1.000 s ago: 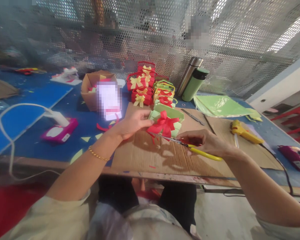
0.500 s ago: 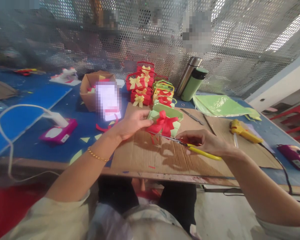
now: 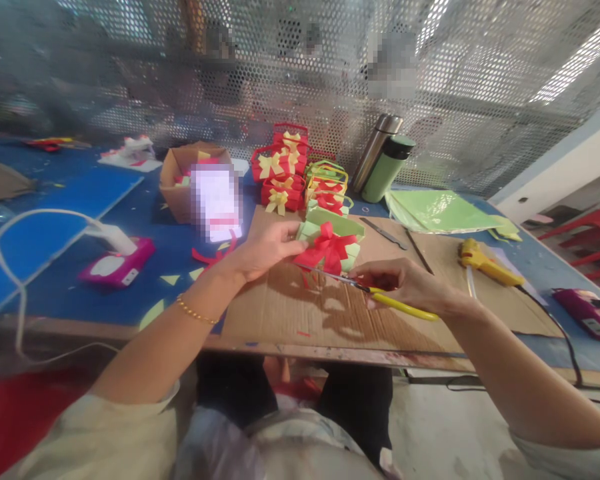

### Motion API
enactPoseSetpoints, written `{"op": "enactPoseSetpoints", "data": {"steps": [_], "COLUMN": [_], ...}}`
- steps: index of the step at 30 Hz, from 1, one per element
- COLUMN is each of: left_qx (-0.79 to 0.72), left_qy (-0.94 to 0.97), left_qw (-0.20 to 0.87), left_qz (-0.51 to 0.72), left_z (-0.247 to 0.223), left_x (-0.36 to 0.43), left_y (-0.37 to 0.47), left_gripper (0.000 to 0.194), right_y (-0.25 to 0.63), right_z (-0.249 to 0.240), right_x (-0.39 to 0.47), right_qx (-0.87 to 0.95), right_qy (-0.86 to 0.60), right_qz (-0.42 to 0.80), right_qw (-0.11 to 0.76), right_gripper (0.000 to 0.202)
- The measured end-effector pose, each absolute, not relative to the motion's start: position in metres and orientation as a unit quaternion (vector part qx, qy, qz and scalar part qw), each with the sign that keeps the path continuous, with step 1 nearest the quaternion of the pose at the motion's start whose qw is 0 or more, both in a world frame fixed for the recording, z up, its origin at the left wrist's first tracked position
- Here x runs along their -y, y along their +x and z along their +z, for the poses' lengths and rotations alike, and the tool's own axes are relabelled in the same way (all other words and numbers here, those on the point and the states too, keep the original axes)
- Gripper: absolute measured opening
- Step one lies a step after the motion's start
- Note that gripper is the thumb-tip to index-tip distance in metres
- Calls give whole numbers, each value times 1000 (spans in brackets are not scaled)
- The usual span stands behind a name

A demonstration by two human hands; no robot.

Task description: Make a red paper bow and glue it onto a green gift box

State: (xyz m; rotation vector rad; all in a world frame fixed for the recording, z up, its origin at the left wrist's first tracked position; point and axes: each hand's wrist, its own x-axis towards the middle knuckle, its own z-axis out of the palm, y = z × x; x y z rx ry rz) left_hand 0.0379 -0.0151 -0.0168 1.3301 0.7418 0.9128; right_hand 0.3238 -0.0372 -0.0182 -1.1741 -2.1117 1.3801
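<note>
My left hand [image 3: 275, 250] pinches the left side of a small light-green paper box [image 3: 337, 223], which carries a red paper bow [image 3: 329, 248] on its near face. In my right hand [image 3: 405, 280] is a pair of scissors [image 3: 400, 305] with yellow handles, held by the grips. Their blades point left and lie along the lower edge of the red bow, close to my left fingertips. Whether the blades are parted is too small to tell. Box and scissors are above a brown cardboard sheet [image 3: 280, 313], where a small red scrap [image 3: 303, 333] lies.
Finished red boxes [image 3: 283, 163] with yellow bows stand behind. A craft knife [image 3: 384, 233], a yellow glue gun [image 3: 490, 263], green sheets [image 3: 445, 210] and two flasks [image 3: 387, 167] are to the right. Leftward are a lit phone [image 3: 217, 200], a carton [image 3: 175, 180] and a purple power strip [image 3: 117, 262].
Hardly anything differs. My right hand and the scissors have shifted slightly to the left; my left hand keeps its hold on the green box.
</note>
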Motion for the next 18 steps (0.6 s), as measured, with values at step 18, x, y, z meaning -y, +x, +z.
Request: {"op": "enactPoseSetpoints", "data": {"steps": [18], "left_qx": [-324], "left_qy": [589], "left_qw": [629], "left_qz": [390], "left_z": [-19], "left_x": [15], "left_y": [39], "left_gripper": [26], "right_y": [326], "right_z": [-23], "right_x": [35], "right_qx": [755], "right_qy": [-405], "right_qz": [477], "right_qw": [196], "right_gripper": [58]}}
